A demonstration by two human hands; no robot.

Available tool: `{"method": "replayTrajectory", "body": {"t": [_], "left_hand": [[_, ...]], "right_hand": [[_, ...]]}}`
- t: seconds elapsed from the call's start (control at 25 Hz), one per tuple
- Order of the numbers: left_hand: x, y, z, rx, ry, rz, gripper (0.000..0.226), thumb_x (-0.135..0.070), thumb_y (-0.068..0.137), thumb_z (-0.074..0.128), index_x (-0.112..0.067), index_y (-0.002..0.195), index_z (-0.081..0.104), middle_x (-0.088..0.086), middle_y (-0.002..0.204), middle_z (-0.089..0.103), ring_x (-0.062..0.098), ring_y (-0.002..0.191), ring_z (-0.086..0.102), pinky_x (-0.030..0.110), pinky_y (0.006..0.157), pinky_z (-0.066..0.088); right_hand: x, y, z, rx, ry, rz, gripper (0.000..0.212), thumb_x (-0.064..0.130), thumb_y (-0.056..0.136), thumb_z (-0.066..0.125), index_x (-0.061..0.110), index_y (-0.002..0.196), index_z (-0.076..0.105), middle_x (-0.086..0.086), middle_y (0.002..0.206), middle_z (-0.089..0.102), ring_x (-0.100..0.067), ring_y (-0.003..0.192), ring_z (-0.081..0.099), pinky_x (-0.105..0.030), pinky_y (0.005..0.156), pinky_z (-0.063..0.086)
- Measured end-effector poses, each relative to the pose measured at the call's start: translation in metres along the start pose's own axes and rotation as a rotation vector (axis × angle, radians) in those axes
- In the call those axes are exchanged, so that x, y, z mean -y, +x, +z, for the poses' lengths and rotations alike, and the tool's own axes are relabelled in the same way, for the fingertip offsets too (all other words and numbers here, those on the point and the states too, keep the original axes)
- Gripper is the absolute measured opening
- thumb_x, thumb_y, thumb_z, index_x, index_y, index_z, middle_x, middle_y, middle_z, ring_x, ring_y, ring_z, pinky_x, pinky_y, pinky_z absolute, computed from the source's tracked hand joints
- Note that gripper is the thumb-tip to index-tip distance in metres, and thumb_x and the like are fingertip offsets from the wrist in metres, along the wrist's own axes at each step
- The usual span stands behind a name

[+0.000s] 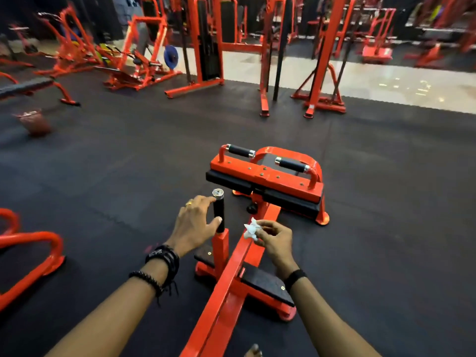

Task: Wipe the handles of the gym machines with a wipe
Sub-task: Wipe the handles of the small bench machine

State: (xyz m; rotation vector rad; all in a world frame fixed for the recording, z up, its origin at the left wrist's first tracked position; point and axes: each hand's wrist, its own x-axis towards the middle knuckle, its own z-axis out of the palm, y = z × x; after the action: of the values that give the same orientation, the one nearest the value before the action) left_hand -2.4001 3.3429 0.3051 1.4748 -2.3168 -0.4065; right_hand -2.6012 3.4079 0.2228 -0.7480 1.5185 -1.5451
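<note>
Wide dark floor [128, 155] open all round, red frames well apart at far edges. Low red machine [231, 279] centred, padded bar [265, 186] beyond. Upright black handle [219, 215] touched by left hand [192, 228], fingers spread loosely. Crumpled white wipe [251, 229] pinched in right hand [275, 239], just beside handle.

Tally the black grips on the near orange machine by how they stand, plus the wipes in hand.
Upright black grips: 1, upright grip, touched by the left hand
Horizontal black grips: 2, left grip and right grip
Wipes: 1, white wipe, pinched by the right hand
Total: 4
</note>
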Motion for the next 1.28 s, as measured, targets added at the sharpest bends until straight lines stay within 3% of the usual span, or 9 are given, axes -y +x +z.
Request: {"method": "replayTrajectory", "body": {"t": [0.12,0.28,0.52,0.64,0.8,0.96,1.12,1.28], "left_hand": [[0.016,0.046,0.008,-0.009,0.025,-0.004,0.069,-0.055,0.077,0.047,-0.014,0.132,0.058,0.006,0.127,0.058,0.029,0.118,0.055,0.046,0.102,0.044],[0.028,0.115,0.025,0.066,0.045,0.003,0.076,-0.064,0.077,0.036,-0.015,0.131,0.059,0.006,0.131,0.056,0.028,0.123,0.051,0.046,0.105,0.04],[0.033,0.187,0.064,0.213,0.11,0.041,0.073,-0.063,0.087,0.027,-0.016,0.136,0.055,0.006,0.134,0.051,0.029,0.128,0.046,0.048,0.109,0.032],[0.033,0.196,0.082,0.309,0.078,0.085,0.086,-0.072,0.083,0.016,-0.018,0.143,0.047,0.003,0.139,0.045,0.026,0.132,0.04,0.047,0.111,0.027],[0.036,0.195,0.089,0.314,0.056,0.18,0.083,-0.07,0.088,0.013,-0.019,0.148,0.039,0.0,0.144,0.04,0.021,0.134,0.038,0.045,0.111,0.022],[0.038,0.196,0.089,0.342,0.036,0.189,0.081,-0.072,0.09,0.01,-0.023,0.15,0.035,-0.003,0.145,0.039,0.019,0.131,0.039,0.046,0.113,0.022],[0.037,0.195,0.087,0.338,0.024,0.2,0.077,-0.07,0.092,0.01,-0.024,0.149,0.036,-0.005,0.144,0.041,0.017,0.129,0.041,0.043,0.111,0.021],[0.038,0.197,0.09,0.356,-0.033,0.183,0.076,-0.068,0.093,0.012,-0.024,0.15,0.035,-0.006,0.146,0.041,0.015,0.13,0.04,0.043,0.112,0.021]], "right_hand": [[-0.019,0.03,0.019,-0.009,0.0,0.034,0.009,-0.001,0.084,0.073,0.006,0.089,0.075,-0.02,0.085,0.074,-0.029,0.079,0.071,-0.031,0.062,0.055],[-0.047,0.068,0.053,-0.025,-0.031,0.018,0.029,-0.009,0.08,0.066,0.018,0.084,0.073,-0.006,0.081,0.073,-0.015,0.074,0.066,-0.035,0.068,0.053],[-0.048,0.097,0.094,-0.099,0.114,0.025,0.027,-0.003,0.082,0.064,0.013,0.103,0.071,-0.005,0.097,0.075,-0.016,0.088,0.07,-0.037,0.08,0.058],[-0.044,0.102,0.109,-0.113,0.045,-0.055,0.021,0.003,0.085,0.066,0.008,0.105,0.073,-0.005,0.099,0.073,-0.018,0.091,0.07,-0.032,0.081,0.057],[-0.062,0.099,0.115,-0.129,-0.134,-0.24,0.017,-0.003,0.087,0.064,0.004,0.1,0.073,-0.008,0.092,0.065,-0.01,0.082,0.061,-0.017,0.072,0.049],[-0.122,0.108,0.113,-0.114,-0.308,-0.034,0.017,-0.001,0.087,0.062,0.006,0.093,0.076,-0.006,0.083,0.063,-0.014,0.077,0.058,-0.027,0.068,0.046],[-0.145,0.116,0.116,-0.115,-0.359,0.158,0.022,-0.006,0.082,0.059,0.004,0.092,0.076,-0.01,0.088,0.068,-0.024,0.084,0.063,-0.044,0.08,0.052],[-0.082,0.113,0.129,-0.191,-0.175,-0.05,0.021,-0.008,0.082,0.057,0.004,0.091,0.072,-0.006,0.085,0.066,-0.016,0.077,0.061,-0.032,0.07,0.05]]}}
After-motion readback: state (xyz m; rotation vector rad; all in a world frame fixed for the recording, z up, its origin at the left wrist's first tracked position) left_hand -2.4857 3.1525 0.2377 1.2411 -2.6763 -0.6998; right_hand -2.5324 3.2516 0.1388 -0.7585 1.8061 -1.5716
